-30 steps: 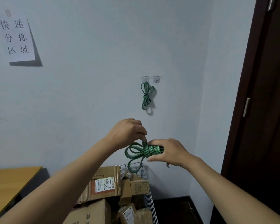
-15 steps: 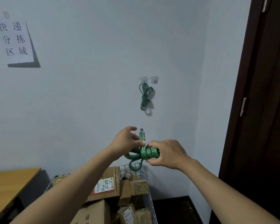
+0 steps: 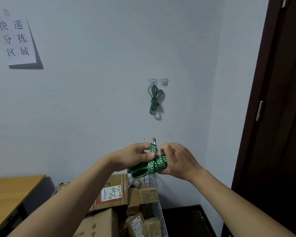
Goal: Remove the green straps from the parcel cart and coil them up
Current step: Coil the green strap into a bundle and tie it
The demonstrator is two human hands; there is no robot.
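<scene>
Green strap (image 3: 153, 165), bundled into a short coil with loops trailing out to the left, is held up in front of the wall between both hands, above the parcel cart.

Largest in the room is the pale blue-grey wall (image 3: 92, 100), which fills most of the view and turns a corner toward the right. A dark brown door (image 3: 280, 117) stands along the right edge, with a metal hinge plate on its frame. Low on the left, the corner of a wooden desk (image 3: 12, 189) shows, its top bare where visible. Between the forearms at the bottom sits the wire parcel cart (image 3: 156, 211), piled with cardboard boxes (image 3: 113, 195), one bearing a white shipping label. A white paper sign (image 3: 18, 38) with black Chinese characters is taped high on the left of the wall. Two small clear hooks (image 3: 159, 81) are fixed side by side on the wall; a second coiled strap (image 3: 153, 101) hangs from the left one, while the right one carries nothing.

Left hand (image 3: 135, 157) is partly closed, thumb and fingers pinching the strap's free end just below its metal hook (image 3: 153, 141), which points upward. Right hand (image 3: 176, 158) is curled around the wrapped part of the coil, gripping it from the right side.
</scene>
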